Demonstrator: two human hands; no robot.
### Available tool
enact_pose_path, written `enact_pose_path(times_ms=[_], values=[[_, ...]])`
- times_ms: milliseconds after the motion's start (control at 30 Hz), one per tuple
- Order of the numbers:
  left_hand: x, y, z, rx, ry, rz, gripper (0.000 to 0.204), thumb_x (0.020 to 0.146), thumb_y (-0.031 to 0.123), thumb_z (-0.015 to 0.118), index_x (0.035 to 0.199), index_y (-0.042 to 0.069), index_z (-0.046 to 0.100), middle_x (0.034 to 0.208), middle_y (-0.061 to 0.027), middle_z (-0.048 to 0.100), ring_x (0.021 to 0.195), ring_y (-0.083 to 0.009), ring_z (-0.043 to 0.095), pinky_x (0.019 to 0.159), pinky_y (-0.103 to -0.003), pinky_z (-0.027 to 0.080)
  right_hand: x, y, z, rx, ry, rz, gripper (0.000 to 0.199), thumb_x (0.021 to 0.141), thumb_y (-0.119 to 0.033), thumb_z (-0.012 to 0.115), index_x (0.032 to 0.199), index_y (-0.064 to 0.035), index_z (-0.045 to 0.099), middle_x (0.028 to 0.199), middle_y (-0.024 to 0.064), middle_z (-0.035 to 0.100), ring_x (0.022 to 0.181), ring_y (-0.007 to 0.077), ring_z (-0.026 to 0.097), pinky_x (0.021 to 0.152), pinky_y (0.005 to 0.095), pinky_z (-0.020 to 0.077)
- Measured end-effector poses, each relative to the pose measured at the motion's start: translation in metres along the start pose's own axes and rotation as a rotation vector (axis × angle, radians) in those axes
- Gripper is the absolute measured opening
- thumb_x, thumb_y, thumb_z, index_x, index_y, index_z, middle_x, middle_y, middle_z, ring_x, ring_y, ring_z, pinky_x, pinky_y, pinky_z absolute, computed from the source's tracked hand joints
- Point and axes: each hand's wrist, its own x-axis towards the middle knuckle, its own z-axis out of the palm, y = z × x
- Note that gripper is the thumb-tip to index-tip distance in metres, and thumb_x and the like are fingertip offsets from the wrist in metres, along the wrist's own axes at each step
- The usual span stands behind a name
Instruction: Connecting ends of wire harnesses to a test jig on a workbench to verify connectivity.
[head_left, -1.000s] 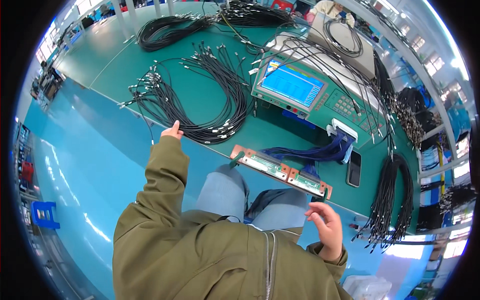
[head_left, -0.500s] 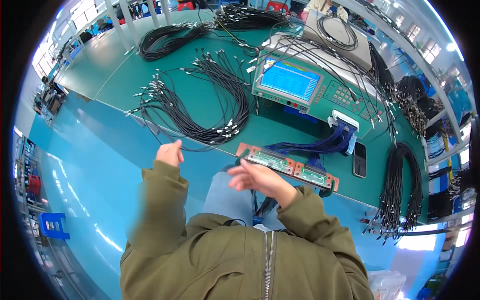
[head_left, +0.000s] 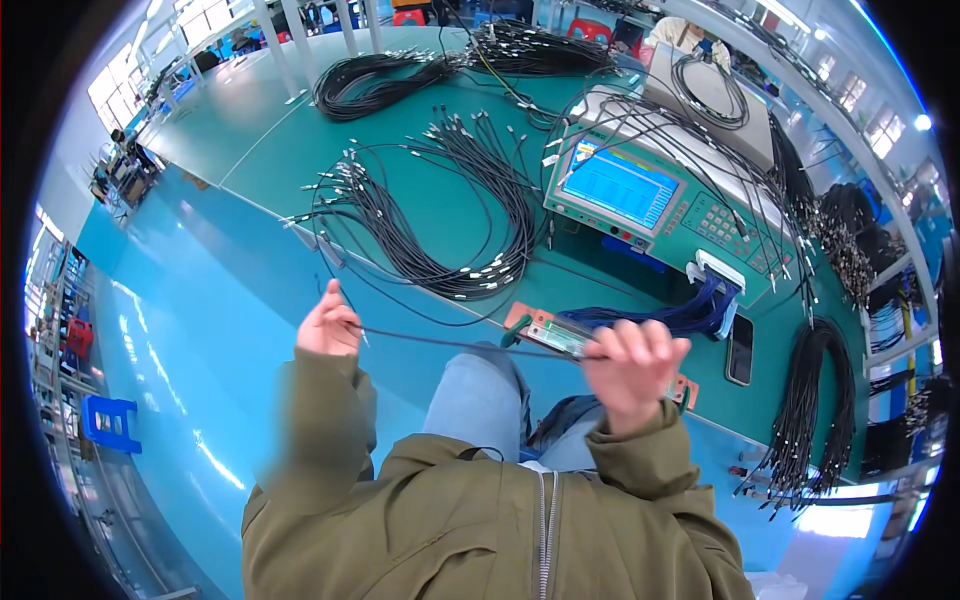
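A thin black cable (head_left: 455, 343) stretches nearly level between my two hands, in front of the table's near edge. My left hand (head_left: 330, 322) pinches it near one end, out over the blue floor. My right hand (head_left: 633, 372) is closed round the other stretch of it, above the connector fixture (head_left: 552, 337) with its orange-brown blocks and green boards. Part of that fixture is hidden behind the right hand. Beyond the cable lies a loose loop of many black cables (head_left: 425, 255) with pale ends on the green table.
A tester (head_left: 625, 185) with a lit screen stands at the back right, linked to the fixture by a blue wire bundle (head_left: 690, 312). A phone (head_left: 740, 350) and a hanging cable bundle (head_left: 808, 390) lie right. Another coil (head_left: 365, 85) sits far left. A person (head_left: 680, 35) is behind.
My right hand has moved right and closed round the black cable, now drawn out between both hands. My left hand has stayed near its place. The view has shifted slightly.
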Motion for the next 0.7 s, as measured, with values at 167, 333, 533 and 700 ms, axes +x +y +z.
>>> enact_pose_path(times_ms=[167,333,533,700], values=[[0.008,0.039,-0.024,-0.465,0.033,0.006,0.029,0.092,0.026,0.031,0.097,0.003,0.049,0.058,0.0026,0.038,0.045,-0.0085,0.029,0.043,-0.022,0.029,-0.071,-0.091,0.03,-0.199,0.212,-0.142,0.038,0.092,-0.039,0.028,0.084,-0.0071,0.048,0.051,-0.0017,0.038,0.047,0.0093,0.031,0.054,0.0279,0.0317],[0.025,0.093,-0.075,-0.227,0.303,0.26,0.035,0.092,0.033,0.026,0.091,0.008,0.051,0.055,0.003,0.038,0.042,-0.0085,0.025,0.037,-0.024,0.022,-0.154,-0.137,0.046,-0.386,0.73,-0.389,0.027,0.093,-0.027,0.031,0.093,-0.0045,0.046,0.053,-0.0026,0.033,0.044,0.0059,0.027,0.045,0.0211,0.028],[0.022,0.123,-0.114,0.188,0.852,0.632,0.036,0.09,0.041,0.026,0.088,0.015,0.052,0.052,0.0041,0.036,0.04,-0.009,0.024,0.035,-0.023,0.019,-0.265,-0.193,0.032,-0.465,1.321,-0.755,0.02,0.092,-0.02,0.036,0.098,-0.0033,0.045,0.055,-0.0026,0.032,0.043,0.0052,0.025,0.038,0.0188,0.024],[0.013,0.117,-0.116,0.511,0.76,0.479,0.018,0.083,0.03,0.041,0.097,0.023,0.05,0.056,0.0053,0.033,0.042,-0.008,0.024,0.036,-0.022,0.021,-0.302,-0.205,0.044,-0.759,1.669,-0.734,0.029,0.092,-0.026,0.036,0.106,-0.0022,0.044,0.057,-0.0025,0.032,0.043,0.0048,0.025,0.036,0.0182,0.0226]])
